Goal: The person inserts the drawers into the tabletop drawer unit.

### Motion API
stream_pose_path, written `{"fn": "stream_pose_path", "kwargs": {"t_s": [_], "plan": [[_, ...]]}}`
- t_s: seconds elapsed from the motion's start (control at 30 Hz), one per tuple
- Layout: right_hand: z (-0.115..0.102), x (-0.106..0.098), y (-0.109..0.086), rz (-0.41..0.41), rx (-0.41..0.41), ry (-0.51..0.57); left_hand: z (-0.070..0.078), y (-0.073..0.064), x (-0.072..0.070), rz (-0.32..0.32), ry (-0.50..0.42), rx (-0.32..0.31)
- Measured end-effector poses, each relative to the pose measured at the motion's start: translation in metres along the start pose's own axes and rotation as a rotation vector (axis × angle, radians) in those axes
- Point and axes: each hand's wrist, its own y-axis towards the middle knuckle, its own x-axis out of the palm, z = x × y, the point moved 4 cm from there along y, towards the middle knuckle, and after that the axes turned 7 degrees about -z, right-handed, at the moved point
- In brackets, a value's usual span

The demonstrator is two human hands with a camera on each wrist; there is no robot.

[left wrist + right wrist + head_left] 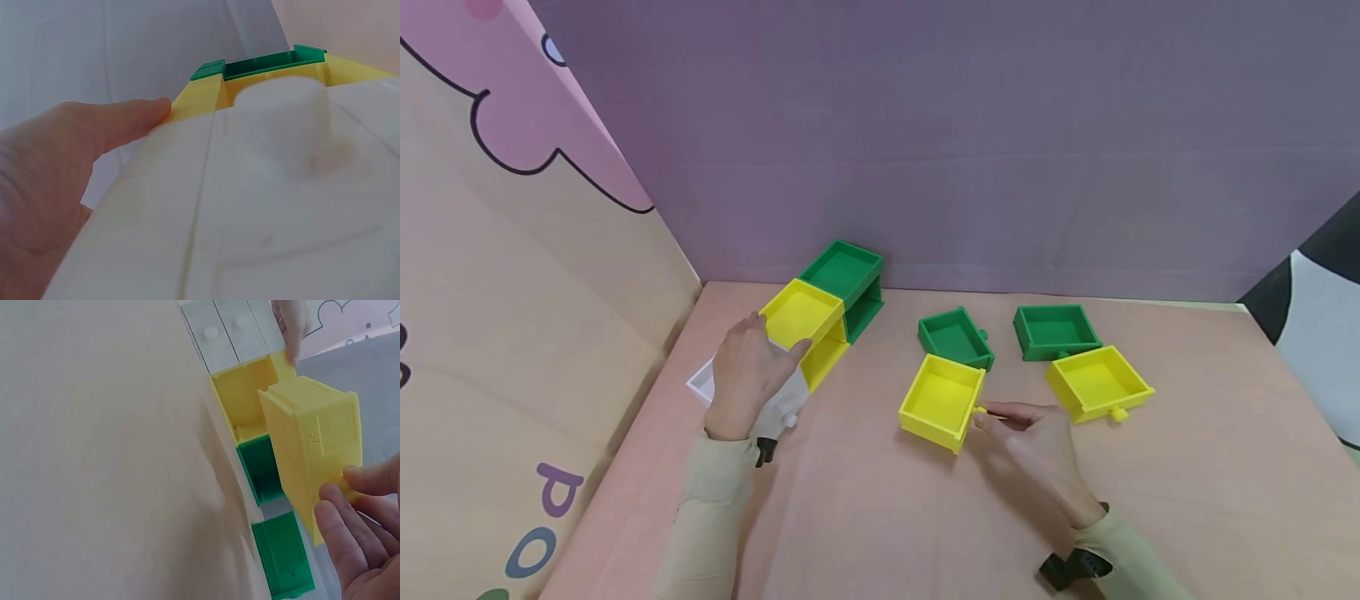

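At the left stands a row of joined small drawer cabinets: a white cabinet (782,407), a yellow cabinet (797,315) and a green cabinet (842,271). My left hand (748,371) spans the top where white meets yellow and holds the row there. Its thumb (134,122) lies at the yellow cabinet's edge. The yellow and green fronts gape without drawers; the white front is filled, with knobs. With thumb and fingers my right hand (1037,442) pinches the knob of a yellow drawer (940,400), held above its shadow, hollow side up.
Behind the held drawer lies a green drawer (955,337). To its right are another green drawer (1056,332) and a second yellow drawer (1099,383), close together. A grey-purple wall cloth (962,167) rises behind; a printed panel (550,250) stands at the left.
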Motion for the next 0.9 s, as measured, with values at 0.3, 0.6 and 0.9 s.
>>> {"fn": "stream_pose_path", "kwargs": {"t_s": [0.3,0.6,0.9], "plan": [[-0.007,0.02,0.008,0.012,-0.039,0.043,0.0,0.0,0.0,0.013,0.007,0.013],[-0.015,0.042,0.015,0.008,-0.058,0.113,0.0,0.001,0.001,0.001,0.02,0.01],[-0.024,0.064,0.022,-0.007,-0.06,0.15,-0.001,0.001,0.001,-0.022,0.01,-0.007]]}}
